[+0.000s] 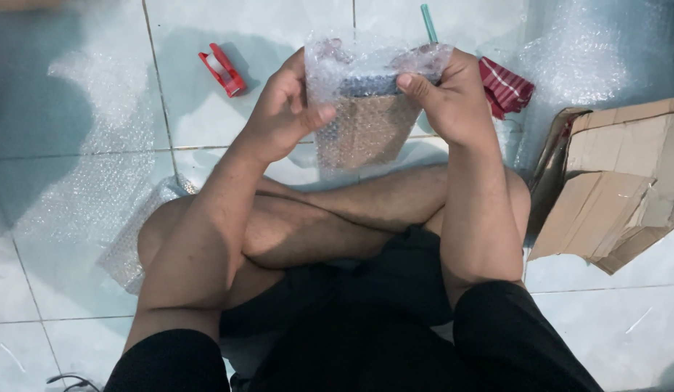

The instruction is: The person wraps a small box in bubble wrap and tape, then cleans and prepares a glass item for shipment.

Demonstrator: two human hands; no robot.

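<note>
Here both hands grip a bubble-wrapped brown package

head cam | worn on the person's head, facing steeply down over crossed legs to the tiled floor | close, within arm's reach | top left corner looks blurred, perhaps smeared | single view, nothing shared

a pale tiled floor carries everything. on it lie sheets of bubble wrap, a red tape dispenser, a red striped cloth, flattened cardboard and a teal stick.
</note>
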